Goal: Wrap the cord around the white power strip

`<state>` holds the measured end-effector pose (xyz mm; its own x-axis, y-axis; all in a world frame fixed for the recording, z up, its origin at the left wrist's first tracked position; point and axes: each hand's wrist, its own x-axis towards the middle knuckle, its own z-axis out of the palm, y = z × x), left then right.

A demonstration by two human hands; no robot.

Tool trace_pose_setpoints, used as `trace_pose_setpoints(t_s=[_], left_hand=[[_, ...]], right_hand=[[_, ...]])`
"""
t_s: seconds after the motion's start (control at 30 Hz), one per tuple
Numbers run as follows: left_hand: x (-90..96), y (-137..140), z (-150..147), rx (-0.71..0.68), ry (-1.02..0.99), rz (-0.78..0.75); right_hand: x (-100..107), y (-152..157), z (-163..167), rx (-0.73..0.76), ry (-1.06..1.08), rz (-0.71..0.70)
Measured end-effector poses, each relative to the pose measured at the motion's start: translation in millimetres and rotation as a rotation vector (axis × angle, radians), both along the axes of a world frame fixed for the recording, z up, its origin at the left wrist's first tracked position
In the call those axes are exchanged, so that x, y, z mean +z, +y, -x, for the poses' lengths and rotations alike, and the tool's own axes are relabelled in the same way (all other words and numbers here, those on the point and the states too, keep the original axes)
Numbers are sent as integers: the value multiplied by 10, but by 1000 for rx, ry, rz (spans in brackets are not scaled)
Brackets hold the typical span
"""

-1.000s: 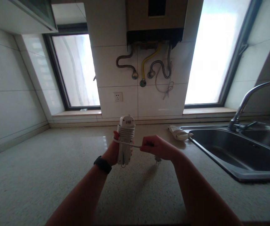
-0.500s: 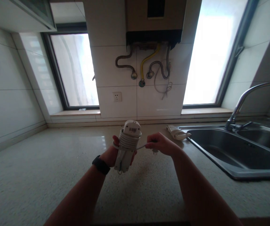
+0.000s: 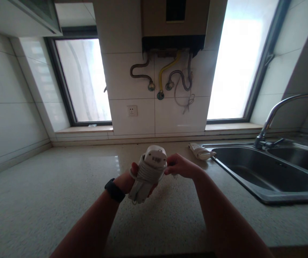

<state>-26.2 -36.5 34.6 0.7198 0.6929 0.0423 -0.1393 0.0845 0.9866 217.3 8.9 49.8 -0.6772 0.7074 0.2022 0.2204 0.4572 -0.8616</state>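
A white power strip (image 3: 156,157) is held tilted above the counter, its back with a small label facing me. Its white cord (image 3: 150,171) is wound several times round the body. My left hand (image 3: 128,181), with a black band on the wrist, is closed round the strip from below and behind; part of the fingers is hidden. My right hand (image 3: 179,165) is closed on the cord's free end, close against the strip's right side. The prongs of a plug (image 3: 174,176) show just below its fingers.
A second white corded item (image 3: 201,152) lies beside the metal sink (image 3: 250,191) on the right. A curved tap (image 3: 273,111) rises behind the sink. The speckled counter (image 3: 62,200) meets a tiled wall with a socket (image 3: 132,110). Pipes hang under a wall-mounted heater (image 3: 174,27).
The power strip has tilted further and moved slightly right and down. My right hand has come closer to it, and the free length of cord between them is shorter.
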Motion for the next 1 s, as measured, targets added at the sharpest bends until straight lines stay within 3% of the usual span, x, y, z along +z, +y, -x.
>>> trace_pose_setpoints(t_s=[0.07, 0.2, 0.4, 0.6, 0.7, 0.8, 1.0], left_hand=[[83, -81, -7, -125, 99, -82], [194, -175, -27, -219, 185, -177], [115, -98, 27, -284, 306, -180], [59, -49, 16, -282, 361, -291], [3, 8, -2, -286, 464, -358], [-24, 60, -8, -301, 561, -455], [-30, 83, -51, -348, 682, -489]], right_hand=[[24, -33, 11, 36, -35, -6], [40, -78, 40, 5, -158, -82], [-26, -41, 126, -46, -265, -357], [-56, -73, 252, -22, -251, -629], [-74, -112, 315, -81, -249, -725], [-98, -135, 357, -98, -277, -682], [-157, -157, 397, -23, -154, -372]])
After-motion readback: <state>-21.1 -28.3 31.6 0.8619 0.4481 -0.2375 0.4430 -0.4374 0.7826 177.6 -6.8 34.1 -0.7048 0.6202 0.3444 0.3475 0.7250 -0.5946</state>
